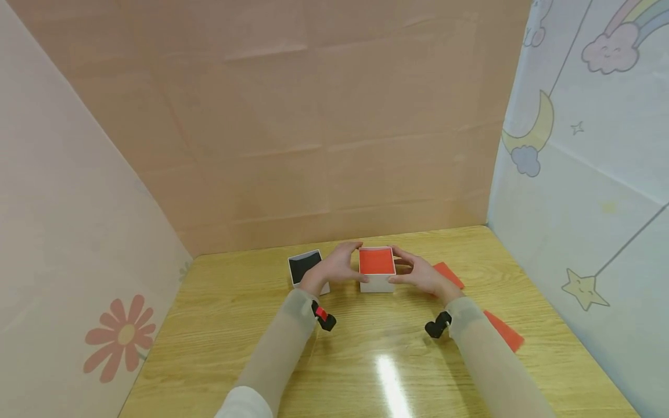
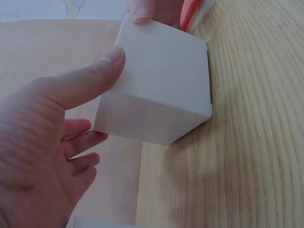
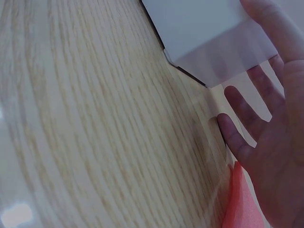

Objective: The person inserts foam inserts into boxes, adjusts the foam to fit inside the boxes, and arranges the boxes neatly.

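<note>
A white box [image 1: 377, 284] with a red inside [image 1: 376, 261] stands on the wooden table between both hands, toward the back. My left hand [image 1: 337, 265] grips its left side, thumb on the near face and fingers reaching round toward the far edge. On the opposite side, my right hand [image 1: 420, 273] holds the box with its thumb at the near corner and the index finger by the back corner. The other right fingers [image 3: 240, 102] spread loosely beside the wall. In the left wrist view the box's plain white faces [image 2: 161, 66] show, both thumbs against one of them.
Left of the left hand sits another white box with a black inside [image 1: 305, 267], partly covered by that hand. Flat red pieces lie at the right, one behind the right wrist [image 1: 450, 274] and another beside the right forearm [image 1: 504, 331]. A brown backdrop [image 1: 334, 145] borders the table's back.
</note>
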The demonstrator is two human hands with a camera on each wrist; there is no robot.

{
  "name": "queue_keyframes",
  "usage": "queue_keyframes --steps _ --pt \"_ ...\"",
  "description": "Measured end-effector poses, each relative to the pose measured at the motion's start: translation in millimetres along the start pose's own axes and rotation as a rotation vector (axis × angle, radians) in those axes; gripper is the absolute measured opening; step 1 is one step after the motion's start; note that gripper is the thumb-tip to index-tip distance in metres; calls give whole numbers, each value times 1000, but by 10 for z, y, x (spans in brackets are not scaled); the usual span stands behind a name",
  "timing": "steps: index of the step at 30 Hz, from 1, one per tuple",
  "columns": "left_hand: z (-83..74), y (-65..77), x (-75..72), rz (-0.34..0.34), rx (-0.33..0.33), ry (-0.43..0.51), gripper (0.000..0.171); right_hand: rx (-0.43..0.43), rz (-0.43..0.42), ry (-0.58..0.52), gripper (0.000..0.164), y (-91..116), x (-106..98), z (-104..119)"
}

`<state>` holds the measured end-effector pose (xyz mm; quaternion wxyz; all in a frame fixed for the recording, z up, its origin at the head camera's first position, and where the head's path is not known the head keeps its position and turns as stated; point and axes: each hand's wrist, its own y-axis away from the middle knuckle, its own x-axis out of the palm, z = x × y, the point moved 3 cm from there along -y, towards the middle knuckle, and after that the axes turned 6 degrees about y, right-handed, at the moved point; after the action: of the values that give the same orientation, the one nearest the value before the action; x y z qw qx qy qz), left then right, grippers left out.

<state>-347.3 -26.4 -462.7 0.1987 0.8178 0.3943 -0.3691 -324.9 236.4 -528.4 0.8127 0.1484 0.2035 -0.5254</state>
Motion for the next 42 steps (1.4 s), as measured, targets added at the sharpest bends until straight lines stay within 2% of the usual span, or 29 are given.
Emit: queue_keyframes --steps 7,12,17,20,25,29,32,35,38,42 --pt "34 -33 0 14 -11 -14 103 -2 1 3 104 0 1 -3" --pt "46 -56 8 6 -34 21 98 4 2 17 105 3 -9 -16" --pt "20 -59 -4 4 -52 36 96 16 10 29 107 1 -21 -4" --pt "3 -58 -17 7 -54 12 95 15 21 51 108 13 -30 41" --pt "-3 -63 -16 13 -43 -37 94 -42 0 215 113 123 -114 260" --pt "-11 -54 -24 8 -43 -41 94 -65 -29 405 111 239 -302 391" --pt "-11 -44 -28 4 -47 -44 94 4 -90 596 104 340 -457 367" --pt "1 -39 -24 6 -43 -37 94 147 -144 753 104 485 -545 284" --pt "10 -39 -18 11 -37 -34 96 281 -157 815 110 633 -563 180" --pt "15 -35 -11 11 -41 -36 98 372 -174 810 120 771 -525 60"
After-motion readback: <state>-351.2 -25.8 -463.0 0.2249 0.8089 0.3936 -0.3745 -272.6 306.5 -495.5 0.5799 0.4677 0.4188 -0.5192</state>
